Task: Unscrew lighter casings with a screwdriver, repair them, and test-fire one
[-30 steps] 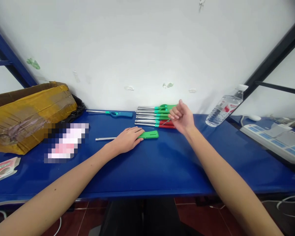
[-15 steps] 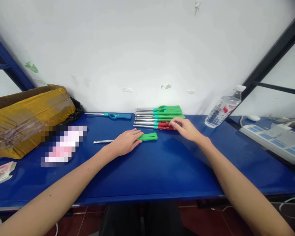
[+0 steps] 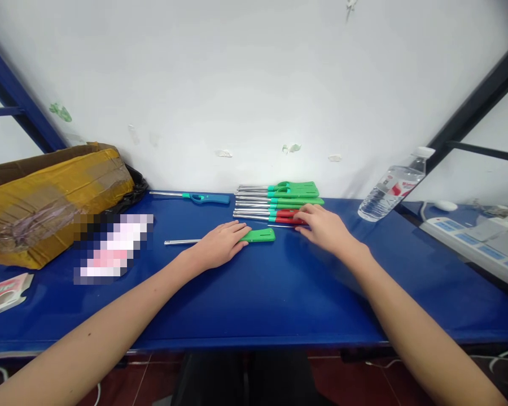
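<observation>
My left hand (image 3: 223, 246) lies over a green long-nosed gas lighter (image 3: 260, 235) on the blue table, with its fingers on the far side and its thumb on the near side. The lighter's metal tube points left from under the palm. At the near side of a row of lighters, my right hand (image 3: 325, 226) has its fingers bent around the end of a thin metal rod (image 3: 279, 226); whatever handle it has is hidden. The rod lies along a red lighter (image 3: 283, 220). Behind it are another red lighter and several green lighters (image 3: 300, 190), all with tubes to the left.
A blue lighter (image 3: 211, 198) lies near the wall. On the left stand a taped cardboard box (image 3: 59, 206) and a blurred-out packet (image 3: 114, 248). A water bottle (image 3: 392, 189) leans at the right, near a white power strip (image 3: 474, 242).
My right hand has lowered the thin rod from a tilt to lie flat beside the red lighter. My left hand stays on the green lighter. The view has shifted slightly.
</observation>
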The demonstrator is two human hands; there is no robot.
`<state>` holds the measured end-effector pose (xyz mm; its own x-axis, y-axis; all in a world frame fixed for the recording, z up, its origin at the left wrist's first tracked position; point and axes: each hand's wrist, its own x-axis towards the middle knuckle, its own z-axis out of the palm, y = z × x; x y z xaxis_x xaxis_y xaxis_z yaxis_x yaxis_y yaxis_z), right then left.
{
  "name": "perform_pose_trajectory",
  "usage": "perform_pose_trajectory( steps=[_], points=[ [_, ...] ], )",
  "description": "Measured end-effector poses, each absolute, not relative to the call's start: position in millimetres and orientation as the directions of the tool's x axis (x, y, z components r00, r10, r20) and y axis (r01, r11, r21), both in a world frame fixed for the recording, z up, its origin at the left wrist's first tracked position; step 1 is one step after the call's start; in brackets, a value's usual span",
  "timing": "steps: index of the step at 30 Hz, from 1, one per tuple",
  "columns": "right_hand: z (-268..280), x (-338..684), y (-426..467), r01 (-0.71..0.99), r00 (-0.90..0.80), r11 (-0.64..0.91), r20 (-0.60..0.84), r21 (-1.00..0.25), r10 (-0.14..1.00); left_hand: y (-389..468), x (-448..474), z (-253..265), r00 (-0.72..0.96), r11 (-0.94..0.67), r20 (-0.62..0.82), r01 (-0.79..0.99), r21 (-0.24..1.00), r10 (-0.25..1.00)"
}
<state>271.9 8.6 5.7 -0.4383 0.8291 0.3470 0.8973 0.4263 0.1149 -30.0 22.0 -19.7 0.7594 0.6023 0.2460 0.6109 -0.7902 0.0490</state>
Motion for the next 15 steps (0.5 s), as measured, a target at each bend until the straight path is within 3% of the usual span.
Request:
perform_pose_trajectory(
  steps=[5,11,15],
  points=[
    [0,246,2,0.780,-0.561,0.626,0.419,-0.023,0.714,21,-29,-19,0.765,-0.791,0.236,0.612,0.023,0.599],
    [-8,232,3,0.727,-0.629,0.687,0.411,0.010,0.659,20,-29,-22,0.753,-0.786,0.251,0.615,0.060,0.609],
    [-5,229,3,0.731,-0.662,0.672,0.368,0.120,0.653,19,-27,-26,0.746,-0.781,0.255,0.620,0.073,0.616]
  ],
)
